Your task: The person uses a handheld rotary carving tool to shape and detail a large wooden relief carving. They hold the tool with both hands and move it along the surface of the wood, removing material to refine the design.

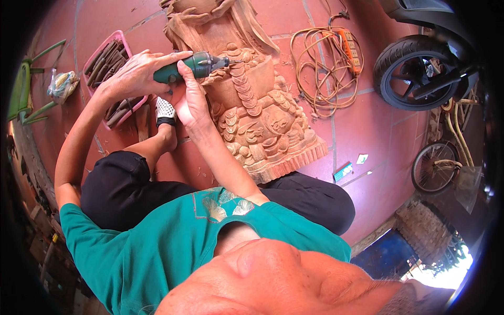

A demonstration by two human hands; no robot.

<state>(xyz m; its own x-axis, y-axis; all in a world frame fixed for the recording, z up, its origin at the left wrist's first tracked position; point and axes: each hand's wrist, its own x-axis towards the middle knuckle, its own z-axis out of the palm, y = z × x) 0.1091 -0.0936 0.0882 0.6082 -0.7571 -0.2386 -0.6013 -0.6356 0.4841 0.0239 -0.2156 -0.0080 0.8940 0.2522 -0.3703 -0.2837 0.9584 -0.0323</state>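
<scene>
A dark green handheld rotary tool (189, 68) is held in both hands, its thin bit pointing right at the carving. My left hand (134, 73) grips the rear of its body, fingers stretched along the top. From below, my right hand (191, 102) supports it, thumb pressed to the side; its other fingers are partly hidden. Under the tool lies a large brown wood carving (244, 100) with a column of overlapping discs, rounded shapes and a ridged base. The bit's tip is by the upper discs; whether it touches the wood I cannot tell.
A pink basket (118, 37) of dark carving tools stands left. Beyond it are a plastic bag (63, 86) and a green chair (23, 97). Right of the carving lie a coiled cord (310, 79) and an orange power strip (350, 51), near a motorbike wheel (415, 73). A small blue box (343, 172) lies on the tiles.
</scene>
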